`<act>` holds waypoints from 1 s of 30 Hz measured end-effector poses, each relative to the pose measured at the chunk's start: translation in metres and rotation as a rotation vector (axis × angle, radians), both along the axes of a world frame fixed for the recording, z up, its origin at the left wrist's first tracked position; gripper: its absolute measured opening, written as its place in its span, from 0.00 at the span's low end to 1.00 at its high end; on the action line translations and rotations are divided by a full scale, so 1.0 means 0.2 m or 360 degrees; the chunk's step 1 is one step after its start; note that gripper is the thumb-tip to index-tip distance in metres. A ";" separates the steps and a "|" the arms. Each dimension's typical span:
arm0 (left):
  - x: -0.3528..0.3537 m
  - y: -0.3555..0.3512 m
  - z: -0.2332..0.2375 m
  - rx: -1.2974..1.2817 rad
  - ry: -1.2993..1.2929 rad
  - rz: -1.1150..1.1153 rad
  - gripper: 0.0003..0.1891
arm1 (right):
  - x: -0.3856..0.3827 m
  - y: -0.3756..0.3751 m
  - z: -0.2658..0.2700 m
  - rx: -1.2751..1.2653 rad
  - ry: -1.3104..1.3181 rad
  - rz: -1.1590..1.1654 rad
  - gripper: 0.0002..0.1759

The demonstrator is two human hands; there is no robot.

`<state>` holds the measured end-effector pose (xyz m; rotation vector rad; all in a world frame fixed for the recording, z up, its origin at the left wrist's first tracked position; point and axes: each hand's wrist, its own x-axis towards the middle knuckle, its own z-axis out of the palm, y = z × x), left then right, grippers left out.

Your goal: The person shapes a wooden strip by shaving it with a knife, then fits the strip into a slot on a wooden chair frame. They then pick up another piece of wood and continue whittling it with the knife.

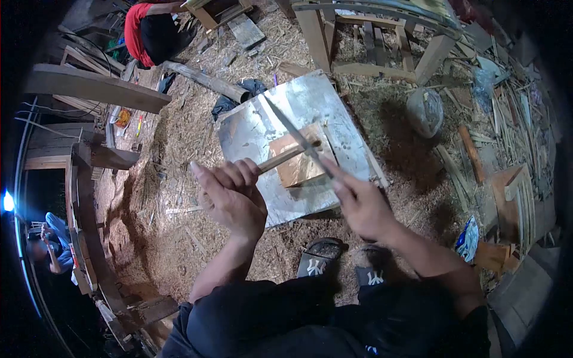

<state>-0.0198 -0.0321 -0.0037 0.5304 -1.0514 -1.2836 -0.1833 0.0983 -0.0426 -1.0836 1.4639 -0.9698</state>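
Observation:
My left hand (pixel 234 197) is wrapped round a narrow wooden stick (pixel 280 158) that points up and to the right. In my right hand (pixel 363 206) is the lower end of a long, flat, blade-like tool (pixel 291 130), which slants up to the left. The tool crosses the stick near its far end; whether they touch is unclear. Beneath them lies a wooden block (pixel 303 170) with a dark spot on top, resting on a worn, pale board (pixel 239 128). What the right hand grips is partly hidden by the fingers.
A person in a red top (pixel 136 33) is at the upper left, and another person (pixel 58 247) is at the far left. Wooden frames (pixel 370 70) stand at the top right. A clear plastic bag (pixel 425 112) and wood shavings lie on the floor near two sandals (pixel 317 262).

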 end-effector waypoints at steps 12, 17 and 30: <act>0.01 0.02 0.01 -0.0007 -0.0037 -0.0004 0.29 | 0.03 0.03 -0.15 -0.0286 0.0472 -0.0004 0.27; -0.01 0.03 0.01 0.0036 -0.0042 0.0034 0.29 | -0.02 0.01 0.04 -0.0295 0.0103 -0.0137 0.27; -0.01 0.02 0.00 0.0040 -0.0063 0.0074 0.28 | 0.00 0.06 -0.04 -0.0164 0.0287 -0.0056 0.28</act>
